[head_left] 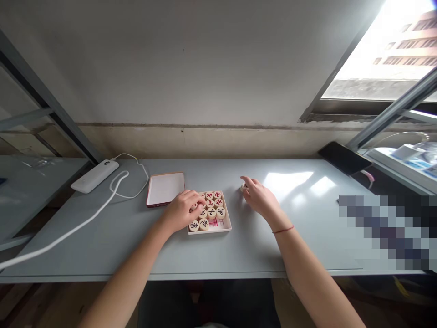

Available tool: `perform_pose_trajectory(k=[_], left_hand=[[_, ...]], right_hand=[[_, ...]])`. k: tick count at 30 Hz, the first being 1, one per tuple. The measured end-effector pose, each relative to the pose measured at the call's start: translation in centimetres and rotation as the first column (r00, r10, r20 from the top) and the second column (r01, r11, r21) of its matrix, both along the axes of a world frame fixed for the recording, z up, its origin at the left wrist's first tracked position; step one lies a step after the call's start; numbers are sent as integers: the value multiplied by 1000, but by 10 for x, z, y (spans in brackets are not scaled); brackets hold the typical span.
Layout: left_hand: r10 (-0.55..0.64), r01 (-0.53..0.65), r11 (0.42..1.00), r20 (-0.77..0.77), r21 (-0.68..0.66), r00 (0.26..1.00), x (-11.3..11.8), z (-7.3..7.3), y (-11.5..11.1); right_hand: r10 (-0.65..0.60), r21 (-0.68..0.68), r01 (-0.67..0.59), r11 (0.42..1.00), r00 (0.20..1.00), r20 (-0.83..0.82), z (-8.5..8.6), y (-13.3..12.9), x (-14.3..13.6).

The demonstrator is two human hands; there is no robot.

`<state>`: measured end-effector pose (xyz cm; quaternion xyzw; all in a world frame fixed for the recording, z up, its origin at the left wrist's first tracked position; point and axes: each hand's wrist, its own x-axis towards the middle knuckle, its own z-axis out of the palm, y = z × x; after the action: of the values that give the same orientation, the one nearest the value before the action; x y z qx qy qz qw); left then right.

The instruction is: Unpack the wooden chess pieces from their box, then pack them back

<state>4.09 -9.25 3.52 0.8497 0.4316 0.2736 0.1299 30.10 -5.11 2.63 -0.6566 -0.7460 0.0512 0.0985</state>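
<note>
A shallow white box (225, 226) holds several round wooden pieces with red or black characters; its lower right corner shows a bare printed bottom. My left hand (184, 208) rests over the box's left side, its fingers bent on the pieces and hiding some of them. To the right of the box, my right hand (258, 195) has its thumb and forefinger around a single round piece (243, 187) on the table. Left of the box lies an open lid (167, 188) with a white inside and a dark red edge.
On the grey table (170, 259), a white power bank (95, 176) with a white cable lies at the left. A black phone (344, 157) is at the back right. Metal frame posts stand on both sides, and a pale wall runs behind.
</note>
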Motion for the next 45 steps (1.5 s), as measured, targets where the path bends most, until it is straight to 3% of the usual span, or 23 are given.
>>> perform_pose_trajectory(k=[5,9,11,13,16,20,26,31,35,45], left_hand=[[-14,14,1000,-14,11,1000,2,0,-1],[56,-52,996,-58,79,997,7,-2,-3],[96,-87,988,-70,125,993,11,-3,-5],[108,-97,982,-60,161,992,16,-5,-6],[108,-101,976,-29,191,994,22,-7,-8],[98,-95,980,-8,173,995,26,-7,-9],[102,-105,990,43,91,994,24,-2,-11],[-44,43,999,-58,-5,997,25,4,-18],[-104,106,994,-87,16,991,26,5,-21],[-120,118,993,-119,-23,986,22,4,-20]], right_hand=[[31,-6,-31,1000,999,-10,-3,2,-2],[119,58,-108,992,969,-217,1,-1,-12],[201,60,-194,979,879,-433,4,-5,-20],[248,29,-302,953,720,-649,7,-12,-30],[208,-21,-412,911,503,-839,9,-22,-43],[152,-51,-459,887,393,-907,10,-29,-50],[107,-71,-458,886,352,-930,11,-25,-43],[55,-86,-345,935,381,-923,10,-20,-36],[56,-98,-362,927,393,-918,8,-21,-37],[72,-103,-384,918,416,-907,9,-22,-37]])
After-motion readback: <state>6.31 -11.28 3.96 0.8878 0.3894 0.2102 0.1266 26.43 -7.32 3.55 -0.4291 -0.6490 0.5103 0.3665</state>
